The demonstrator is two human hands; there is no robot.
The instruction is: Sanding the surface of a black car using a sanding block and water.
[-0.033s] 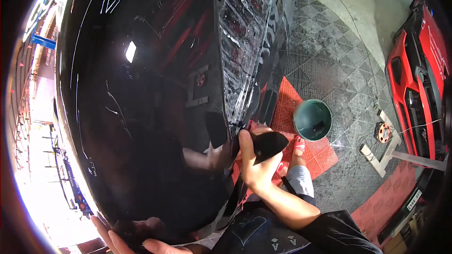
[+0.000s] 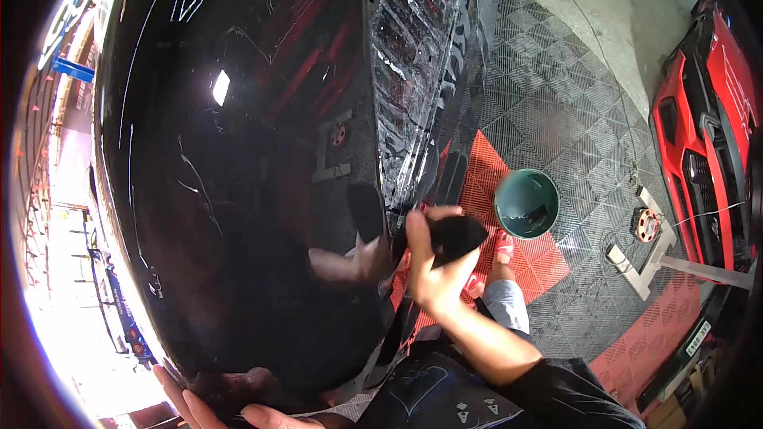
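Observation:
A large glossy black car panel [image 2: 262,270] fills the left and middle of the view, with reflections across it. My left hand [image 2: 214,409] is at its near left edge, fingers spread and resting against it, partly cut off by the lower rim. At the panel's right edge my right hand [image 2: 437,270] is closed around a black wedge-shaped piece [image 2: 459,238] with a pointed end; its kind is unclear. Beside the panel runs a wet-looking, streaked strip [image 2: 405,71] with white smears and a crinkled, clear film-like sheen.
A green bucket [image 2: 528,203] stands on red floor tiles [image 2: 548,258], near a foot in a red sandal [image 2: 505,246]. Grey grid tiles [image 2: 548,87] surround it. A red car [image 2: 691,135] is at the right, close to a metal stand [image 2: 644,270] and an orange reel [image 2: 647,224].
My right hand has shifted very slightly: the thumb sits a little higher and the black piece's angle differs a bit. My left hand has not visibly moved.

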